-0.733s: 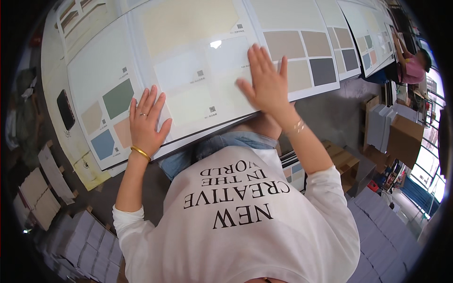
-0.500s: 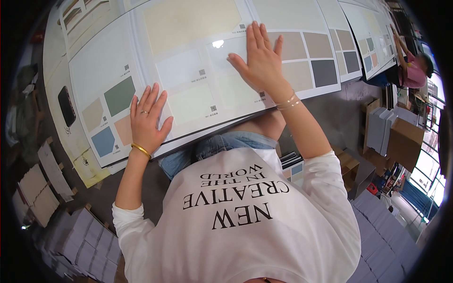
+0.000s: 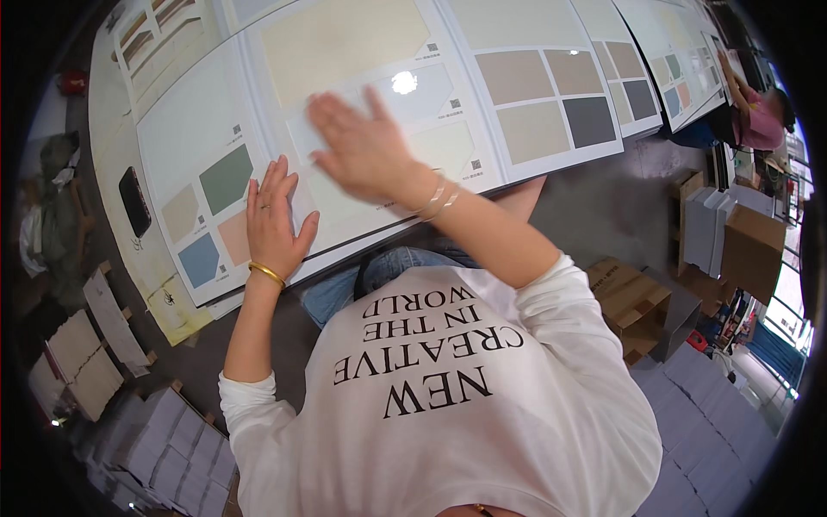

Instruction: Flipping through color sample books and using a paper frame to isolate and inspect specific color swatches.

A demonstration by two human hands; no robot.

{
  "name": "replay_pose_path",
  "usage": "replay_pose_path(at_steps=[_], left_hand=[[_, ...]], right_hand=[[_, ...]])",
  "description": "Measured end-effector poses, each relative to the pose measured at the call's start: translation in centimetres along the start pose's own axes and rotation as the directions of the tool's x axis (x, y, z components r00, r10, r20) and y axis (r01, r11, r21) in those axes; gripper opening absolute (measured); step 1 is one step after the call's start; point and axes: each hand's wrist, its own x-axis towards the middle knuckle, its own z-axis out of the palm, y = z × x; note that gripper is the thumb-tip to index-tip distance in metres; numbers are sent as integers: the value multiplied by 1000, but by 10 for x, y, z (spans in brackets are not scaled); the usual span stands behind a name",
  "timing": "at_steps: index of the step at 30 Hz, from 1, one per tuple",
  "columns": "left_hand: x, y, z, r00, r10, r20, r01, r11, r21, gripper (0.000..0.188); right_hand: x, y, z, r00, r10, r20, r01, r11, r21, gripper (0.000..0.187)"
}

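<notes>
A large white colour-sample board [image 3: 482, 164] lies spread across the table, with pale panels and smaller patches in beige, grey, green, blue and peach. My left hand [image 3: 277, 215] rests flat near its lower left part, beside the peach patch [image 3: 233, 238], fingers stretched out and holding nothing. Over the middle panels is my right hand [image 3: 362, 146], smeared by motion, its fingers extended and the thumb apart. Whether its palm touches the surface I cannot tell. Part of the pale panels is hidden beneath it.
A dark phone [image 3: 135, 202] lies on the table's left side. Further sample boards [image 3: 680, 86] stretch to the right, where a person in pink [image 3: 762, 121] works. Cardboard boxes [image 3: 629, 302] and stacked pale sheets [image 3: 706, 431] stand at the right, more stacks [image 3: 172, 448] at the lower left.
My right hand has swept left across the board, from beside the beige and grey patches to the middle panels. My left hand stays flat in about the same spot on the board.
</notes>
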Motion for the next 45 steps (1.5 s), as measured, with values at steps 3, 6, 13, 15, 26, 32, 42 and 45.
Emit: replay_pose_path(at_steps=[3,6,13,15,26,32,42,45], left_hand=[[-1,2,-4,1000,-11,-4,11,1000,-2,62],[2,8,-10,1000,-3,-7,3,1000,-2,61],[4,10,-5,1000,-5,-10,5,1000,-2,56],[4,8,-3,1000,15,-15,-15,1000,6,57],[5,6,1,999,17,-40,-18,1000,-26,61],[0,5,-2,999,39,-8,-38,993,116,54],[1,7,1,998,50,-29,-46,992,116,52],[1,3,1,999,44,-21,-42,993,108,52]], right_hand=[[-23,58,-37,984,164,-67,-170,979,-112,70],[-63,91,-67,954,290,-74,-299,924,-238,74],[-86,33,-56,965,262,31,-254,955,-151,83],[-78,18,-52,963,266,42,-258,956,-140,84],[-55,-56,6,995,-70,68,58,986,158,63],[-76,8,-52,987,134,92,-132,991,-22,66],[-139,-21,-76,948,-75,310,27,988,154,73],[-134,-29,-73,943,-103,317,41,979,198,71]])
